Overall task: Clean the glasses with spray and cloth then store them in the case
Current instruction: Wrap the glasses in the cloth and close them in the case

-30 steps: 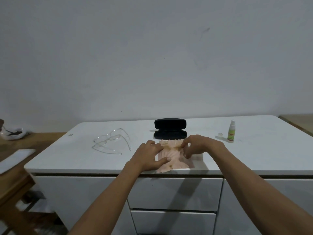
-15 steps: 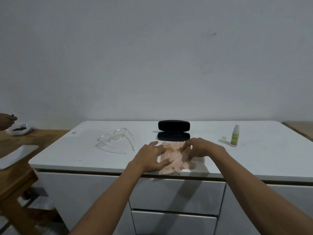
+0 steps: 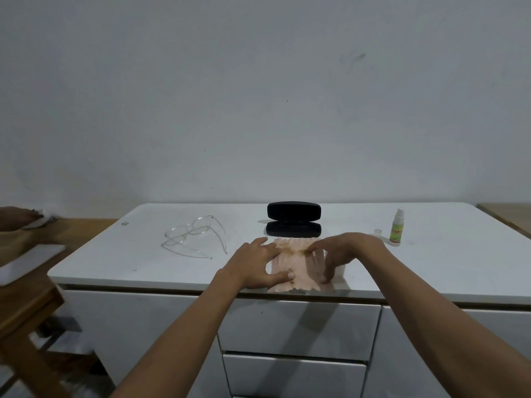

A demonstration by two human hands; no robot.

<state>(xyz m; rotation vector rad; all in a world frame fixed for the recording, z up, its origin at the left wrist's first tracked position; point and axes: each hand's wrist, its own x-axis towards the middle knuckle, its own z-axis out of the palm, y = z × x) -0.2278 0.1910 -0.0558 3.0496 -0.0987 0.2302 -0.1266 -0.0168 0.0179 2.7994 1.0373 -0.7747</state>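
1. The glasses (image 3: 191, 235) lie untouched on the desk (image 3: 445, 262), left of both hands. They look light and fragile, so best lifted by the frame.
2. The left hand (image 3: 253, 267) presses flat on the limp cloth (image 3: 298, 265), which lies in front of the open case (image 3: 293, 222).
3. The right hand (image 3: 342, 254) arches with its fingertips down on the cloth – spread wider than a moment ago.

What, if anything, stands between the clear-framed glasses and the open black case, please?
Nothing visible does. Only bare white cabinet top lies between the clear-framed glasses and the open black hard-shell case. The peach cloth sits in front of the case, off that path.
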